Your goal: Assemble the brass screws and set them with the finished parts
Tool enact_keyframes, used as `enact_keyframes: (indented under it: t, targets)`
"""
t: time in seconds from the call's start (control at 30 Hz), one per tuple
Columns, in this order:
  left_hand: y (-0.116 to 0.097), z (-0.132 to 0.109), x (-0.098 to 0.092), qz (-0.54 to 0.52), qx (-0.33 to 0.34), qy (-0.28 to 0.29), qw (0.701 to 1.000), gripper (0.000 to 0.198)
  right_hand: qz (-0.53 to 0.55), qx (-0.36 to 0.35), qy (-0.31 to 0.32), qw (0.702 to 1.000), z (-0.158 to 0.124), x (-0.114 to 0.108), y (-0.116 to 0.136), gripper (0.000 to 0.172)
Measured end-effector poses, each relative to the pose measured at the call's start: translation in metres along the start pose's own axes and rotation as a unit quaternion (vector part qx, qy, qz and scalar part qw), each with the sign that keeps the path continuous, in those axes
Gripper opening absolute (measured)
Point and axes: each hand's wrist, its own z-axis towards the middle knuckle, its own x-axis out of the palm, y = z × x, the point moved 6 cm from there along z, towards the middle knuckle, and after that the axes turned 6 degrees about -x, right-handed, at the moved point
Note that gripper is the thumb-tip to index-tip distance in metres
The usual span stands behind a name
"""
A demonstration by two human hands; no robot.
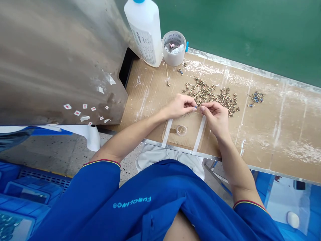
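My left hand [181, 105] is closed in a pinch, with a tiny blue-ended screw [196, 107] at its fingertips. Close beside it, the thumb and forefinger of my right hand [216, 117] are also pinched together; what sits between them is too small to make out. Just beyond both hands spreads a loose pile of small brass-coloured screws [207, 93]. A smaller cluster of blue-ended screws [258, 97] lies farther right. Nearer my body, a small clear round dish [182, 130] rests on the cardboard between two strips of white tape.
A white bottle [147, 36] and a tape roll [175, 60] holding scraps stand at the back left of the cardboard-covered bench [281, 134]. A thin stick [167, 71] lies near them. A metal cabinet [62, 60] borders the left; a green surface [240, 30] lies beyond.
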Motion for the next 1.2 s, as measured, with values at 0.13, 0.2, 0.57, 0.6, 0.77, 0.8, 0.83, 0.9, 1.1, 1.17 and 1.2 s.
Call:
enact_keyframes:
  t: [0.13,0.2,0.57,0.6,0.77,0.8,0.83,0.9,1.1,1.17,1.2]
  targets:
    - [-0.001,0.000,0.000,0.025,0.008,-0.003,1.000,0.012,0.008,0.007,0.010,1.000,-0.002,0.006,-0.001,0.028]
    - [-0.001,0.000,0.000,0.032,0.011,-0.005,0.999,0.012,0.006,0.007,0.012,1.000,-0.003,0.006,-0.003,0.028]
    - [0.000,0.000,0.001,0.085,0.065,-0.006,0.994,0.017,-0.029,-0.012,0.020,0.999,-0.004,0.007,-0.004,0.030]
    - [0.000,0.001,0.001,0.093,0.074,-0.006,0.993,0.017,-0.030,-0.013,0.018,0.999,-0.004,0.007,-0.003,0.029]
    - [0.003,0.001,0.004,0.122,0.092,0.002,0.988,0.016,-0.030,-0.019,0.015,0.999,-0.007,0.012,0.001,0.022]
    - [0.003,0.001,0.005,0.126,0.088,0.004,0.988,0.015,-0.030,-0.019,0.018,0.999,-0.007,0.013,0.002,0.022]
    - [0.004,0.001,0.006,0.131,0.082,0.007,0.988,0.015,-0.032,-0.018,0.024,0.999,-0.007,0.013,0.002,0.022]
    - [0.004,0.000,0.007,0.138,0.067,0.013,0.988,0.015,-0.040,-0.014,0.043,0.998,-0.007,0.014,0.003,0.024]
    - [0.000,-0.003,0.010,0.156,0.045,0.051,0.985,0.018,-0.047,0.008,0.117,0.992,-0.006,0.014,0.007,0.028]
    - [-0.002,-0.004,0.009,0.155,0.043,0.062,0.985,0.019,-0.039,0.020,0.131,0.990,-0.006,0.013,0.007,0.028]
    - [-0.002,-0.004,0.009,0.150,0.041,0.067,0.986,0.020,-0.032,0.025,0.131,0.991,-0.006,0.013,0.008,0.029]
